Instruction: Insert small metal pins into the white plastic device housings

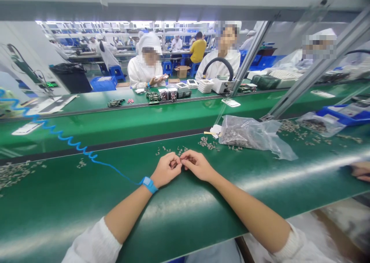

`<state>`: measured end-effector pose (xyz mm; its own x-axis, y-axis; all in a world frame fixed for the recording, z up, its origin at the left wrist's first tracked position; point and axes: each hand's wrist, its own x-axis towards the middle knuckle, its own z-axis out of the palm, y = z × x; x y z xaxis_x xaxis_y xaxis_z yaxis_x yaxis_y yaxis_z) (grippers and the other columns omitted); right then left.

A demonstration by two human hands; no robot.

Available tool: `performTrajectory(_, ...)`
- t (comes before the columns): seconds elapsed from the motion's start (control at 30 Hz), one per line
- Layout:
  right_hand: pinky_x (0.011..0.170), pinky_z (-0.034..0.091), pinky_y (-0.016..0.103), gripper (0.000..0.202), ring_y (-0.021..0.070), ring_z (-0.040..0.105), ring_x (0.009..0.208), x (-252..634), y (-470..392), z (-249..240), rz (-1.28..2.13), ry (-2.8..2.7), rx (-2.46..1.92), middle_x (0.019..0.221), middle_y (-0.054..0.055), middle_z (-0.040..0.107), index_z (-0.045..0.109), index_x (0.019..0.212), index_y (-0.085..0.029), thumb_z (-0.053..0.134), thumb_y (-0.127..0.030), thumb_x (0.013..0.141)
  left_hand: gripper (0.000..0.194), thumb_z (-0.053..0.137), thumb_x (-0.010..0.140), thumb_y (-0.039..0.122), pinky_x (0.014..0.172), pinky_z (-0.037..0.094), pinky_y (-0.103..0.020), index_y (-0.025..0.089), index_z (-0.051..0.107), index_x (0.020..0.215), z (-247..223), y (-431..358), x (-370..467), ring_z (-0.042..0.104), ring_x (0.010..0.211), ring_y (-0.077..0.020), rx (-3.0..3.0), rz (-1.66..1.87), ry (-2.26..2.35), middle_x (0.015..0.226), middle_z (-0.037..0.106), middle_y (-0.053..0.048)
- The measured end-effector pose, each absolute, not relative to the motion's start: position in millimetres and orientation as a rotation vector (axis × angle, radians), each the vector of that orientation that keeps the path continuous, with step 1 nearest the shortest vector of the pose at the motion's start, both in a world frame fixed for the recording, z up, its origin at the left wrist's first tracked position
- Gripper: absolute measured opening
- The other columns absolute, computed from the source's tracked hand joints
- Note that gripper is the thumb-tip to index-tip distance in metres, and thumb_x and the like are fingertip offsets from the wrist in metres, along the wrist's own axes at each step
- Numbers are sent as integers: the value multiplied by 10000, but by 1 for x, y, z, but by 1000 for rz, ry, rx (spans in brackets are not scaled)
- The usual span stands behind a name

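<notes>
My left hand (pixel 167 169) and my right hand (pixel 198 164) meet over the green bench top (pixel 179 224), fingertips pinched together and almost touching. Whatever sits between the fingers is too small and covered to name. A blue wrist strap (pixel 149 184) with a coiled cord is around my left wrist. Just beyond my fingers lie several loose small metal parts (pixel 168 149), and a denser pile of the same kind of parts (pixel 207 142) is to the right. Past that pile rests a clear plastic bag (pixel 241 134) filled with many small grey parts.
Another heap of small parts (pixel 14 174) lies at far left. At right are scattered parts (pixel 289 126), a blue tray (pixel 343 114) and another person's hand (pixel 361 170). A slanted metal post (pixel 315 58) rises there. Co-workers sit behind the opposite bench, which holds circuit boards (pixel 153 97).
</notes>
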<state>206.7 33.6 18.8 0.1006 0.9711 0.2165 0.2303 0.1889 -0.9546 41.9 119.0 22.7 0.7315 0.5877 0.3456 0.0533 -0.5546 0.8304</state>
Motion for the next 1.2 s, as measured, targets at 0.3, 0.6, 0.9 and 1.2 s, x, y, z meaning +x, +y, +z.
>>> performTrajectory(0.3,667,530,282,196,129,617,673,207,33,19,909,-1384,-1196,854,23,661,645,1008,-202,642,-343,871,115,586,797,195,580,345,-220,182,549,689,27,118,41,406,577,-86,2091,893,418,606,398,55)
performTrajectory(0.6,622,475,261,69,140,590,677,205,31,21,467,-1511,-1325,788,18,665,656,867,-206,661,-275,868,113,588,786,205,563,336,-213,180,548,683,23,122,41,382,569,-81,2041,904,534,612,408,56)
performTrajectory(0.9,726,534,305,92,170,661,772,207,33,18,187,-1632,-1236,846,45,720,704,898,-218,627,-258,929,87,592,771,185,571,330,-213,174,563,690,23,122,41,386,577,-77,2039,877,507,613,409,57)
performTrajectory(1.2,737,552,309,114,178,682,807,210,33,14,49,-1735,-1249,876,61,735,716,945,-208,604,-224,949,132,599,811,228,579,328,-220,165,562,702,22,124,41,369,585,-76,1950,745,489,628,390,57)
